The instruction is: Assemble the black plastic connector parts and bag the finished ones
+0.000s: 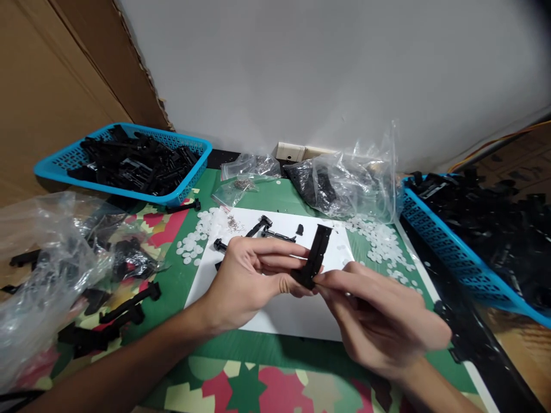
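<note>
My left hand (253,275) grips the lower end of a long black plastic bar (315,252), fingers curled round it. My right hand (379,321) meets it from the right, fingertips pinched at the bar's bottom end. The bar stands tilted upward above a white sheet (284,312) on the table. Small black parts (267,228) lie on the sheet behind my hands.
Blue baskets full of black parts stand at the back left (124,158) and right (456,252). Clear plastic bags (344,183) sit behind the sheet, another bag (47,269) at the left. White discs (379,238) are scattered beside the sheet. Loose black bars (124,310) lie on the left.
</note>
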`<state>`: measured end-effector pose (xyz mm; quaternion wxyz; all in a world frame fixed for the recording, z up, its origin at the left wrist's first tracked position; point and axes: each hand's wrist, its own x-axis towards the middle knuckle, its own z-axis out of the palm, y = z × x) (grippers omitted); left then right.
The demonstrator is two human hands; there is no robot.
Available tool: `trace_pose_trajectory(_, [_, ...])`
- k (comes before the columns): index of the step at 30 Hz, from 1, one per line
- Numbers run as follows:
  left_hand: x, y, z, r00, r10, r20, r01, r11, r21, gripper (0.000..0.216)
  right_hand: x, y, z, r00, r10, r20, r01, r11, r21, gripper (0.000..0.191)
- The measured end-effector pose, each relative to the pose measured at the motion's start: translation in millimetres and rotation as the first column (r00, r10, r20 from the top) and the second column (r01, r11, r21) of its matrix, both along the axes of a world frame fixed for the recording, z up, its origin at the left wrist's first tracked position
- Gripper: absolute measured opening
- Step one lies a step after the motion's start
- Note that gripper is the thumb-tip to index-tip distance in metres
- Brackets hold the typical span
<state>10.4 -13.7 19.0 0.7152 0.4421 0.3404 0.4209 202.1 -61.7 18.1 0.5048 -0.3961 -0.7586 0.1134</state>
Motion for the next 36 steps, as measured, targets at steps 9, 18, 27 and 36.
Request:
trace_pose_trajectory(9, [-3,5,-5.0,0.998,0.0,0.061,-0.002,1.0,0.03,0.034,9,3,5.6,0.989,-0.015,0.144,0.018,1.0,-0.023,0.029])
trace_pose_trajectory(18, [-4,7,-5.8,0.988,-0.144,0.056,0.141,0.989,0.051,0.031,28,19,4.9,0.99,-0.038,0.139,0.039,0.999,-0.001,0.045])
trace_pose_trajectory(27, [-8,5,-12.6,0.947,-0.106,-0.303,0.207,0.923,0.325,0.032,47,31,0.2,0.957,-0.021,0.29,-0.008,0.995,0.097,0.027])
trace_pose_trajectory(36, [-11,8,-21.9,0.88,0.081,-0.468,0.252,0.756,0.604,0.027,40,29,4.0,0.98,-0.01,0.2,0.032,0.994,-0.107,0.01])
